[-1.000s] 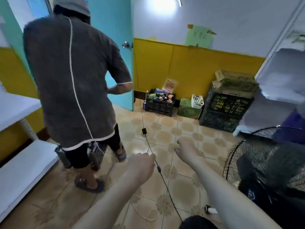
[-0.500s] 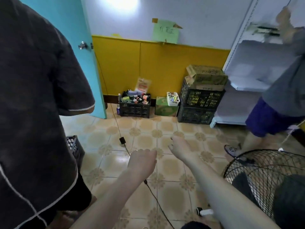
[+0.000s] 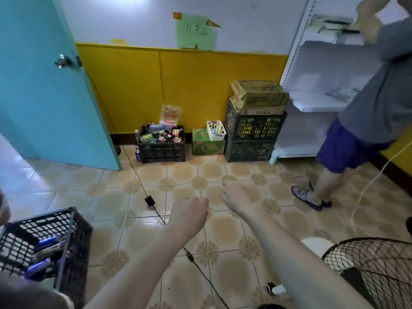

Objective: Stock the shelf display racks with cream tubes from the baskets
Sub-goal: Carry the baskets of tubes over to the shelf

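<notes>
- Left hand (image 3: 189, 214) is held out in front with its back up and fingers curled under into a loose fist; nothing shows in it
- Right hand (image 3: 239, 197) reaches just ahead of the left, fingers relaxed and slightly spread, holding nothing; both hands are posed much as they were half a second ago
- Black plastic crate (image 3: 66, 246) stands on the tiled floor at lower left with blue and purple cream tubes (image 3: 45, 241) lying inside; it is now far more in view
- The dark-shirted person who filled the left side has almost left the picture
- Small white basket (image 3: 215, 130) of tubes sits on a green box (image 3: 208, 146) by the yellow wall
- White shelf rack (image 3: 323, 97) stands at right, where a person in purple shorts (image 3: 356, 121) reaches up
</notes>
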Demonstrator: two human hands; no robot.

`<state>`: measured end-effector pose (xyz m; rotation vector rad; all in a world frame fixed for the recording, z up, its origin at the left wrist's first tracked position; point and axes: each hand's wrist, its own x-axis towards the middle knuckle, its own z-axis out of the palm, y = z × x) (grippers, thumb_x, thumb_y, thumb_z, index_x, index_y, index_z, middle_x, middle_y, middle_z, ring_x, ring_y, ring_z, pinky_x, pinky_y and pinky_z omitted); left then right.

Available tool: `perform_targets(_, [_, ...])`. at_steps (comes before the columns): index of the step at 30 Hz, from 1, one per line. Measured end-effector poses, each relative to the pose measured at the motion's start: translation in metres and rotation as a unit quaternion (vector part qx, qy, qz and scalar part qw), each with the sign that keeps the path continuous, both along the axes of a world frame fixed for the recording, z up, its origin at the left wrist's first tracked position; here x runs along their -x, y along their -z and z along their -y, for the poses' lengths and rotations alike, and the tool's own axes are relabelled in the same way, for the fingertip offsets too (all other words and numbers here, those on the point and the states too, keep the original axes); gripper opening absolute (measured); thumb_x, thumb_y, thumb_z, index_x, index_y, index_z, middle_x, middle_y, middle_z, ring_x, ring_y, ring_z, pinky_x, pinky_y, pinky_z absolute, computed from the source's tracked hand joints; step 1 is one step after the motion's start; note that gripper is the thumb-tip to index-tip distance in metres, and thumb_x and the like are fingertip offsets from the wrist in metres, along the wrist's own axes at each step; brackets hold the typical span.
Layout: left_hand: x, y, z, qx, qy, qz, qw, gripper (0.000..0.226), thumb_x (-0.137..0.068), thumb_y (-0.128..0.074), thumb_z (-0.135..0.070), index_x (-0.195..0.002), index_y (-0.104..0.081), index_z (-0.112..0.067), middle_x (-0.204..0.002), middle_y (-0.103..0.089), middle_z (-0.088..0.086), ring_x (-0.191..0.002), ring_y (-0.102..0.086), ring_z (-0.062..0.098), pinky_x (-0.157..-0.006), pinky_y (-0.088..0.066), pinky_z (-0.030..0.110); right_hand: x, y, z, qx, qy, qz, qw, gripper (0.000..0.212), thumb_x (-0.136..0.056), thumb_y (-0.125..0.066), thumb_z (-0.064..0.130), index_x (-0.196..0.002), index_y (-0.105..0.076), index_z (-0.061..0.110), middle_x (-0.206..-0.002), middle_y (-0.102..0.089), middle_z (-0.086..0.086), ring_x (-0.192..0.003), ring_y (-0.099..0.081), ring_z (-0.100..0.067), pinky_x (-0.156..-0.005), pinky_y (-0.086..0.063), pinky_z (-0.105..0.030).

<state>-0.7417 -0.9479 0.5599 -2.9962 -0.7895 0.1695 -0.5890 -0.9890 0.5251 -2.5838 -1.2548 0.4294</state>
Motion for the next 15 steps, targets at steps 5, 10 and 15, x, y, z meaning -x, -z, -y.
perform_targets(5, [-0.034, 0.007, -0.044, 0.005, 0.006, -0.015, 1.000, 0.025, -0.101, -0.034, -0.027, -0.113, -0.048, -0.011, -0.100, -0.061, 0.006, -0.091, -0.060, 0.024, -0.062, -0.036, 0.029, -0.031, 0.002, -0.044, 0.009, -0.016, 0.016, 1.000, 0.039, -0.097, -0.042, 0.019, -0.134, -0.043, 0.008, -0.122, -0.057, -0.012, -0.103, -0.058, -0.030, -0.079, -0.050, -0.036])
perform_targets(10, [-0.091, 0.018, -0.103, 0.028, -0.017, -0.013, 0.999, 0.023, -0.100, -0.036, -0.026, -0.113, -0.049, -0.011, -0.103, -0.061, 0.006, -0.094, -0.060, 0.025, -0.068, -0.040, 0.030, -0.086, 0.007, -0.108, 0.013, -0.022, 0.010, 1.000, 0.030, -0.098, -0.041, 0.021, -0.123, -0.050, 0.007, -0.118, -0.058, -0.012, -0.103, -0.057, -0.031, -0.083, -0.051, -0.040])
perform_targets(15, [-0.154, 0.016, -0.173, 0.050, -0.053, -0.002, 0.997, 0.025, -0.100, -0.037, -0.027, -0.115, -0.049, -0.012, -0.103, -0.060, 0.007, -0.097, -0.058, 0.026, -0.070, -0.044, 0.030, -0.167, 0.004, -0.172, 0.018, -0.034, 0.007, 0.999, 0.027, -0.096, -0.043, 0.017, -0.120, -0.051, 0.009, -0.116, -0.059, -0.011, -0.104, -0.057, -0.031, -0.083, -0.051, -0.040])
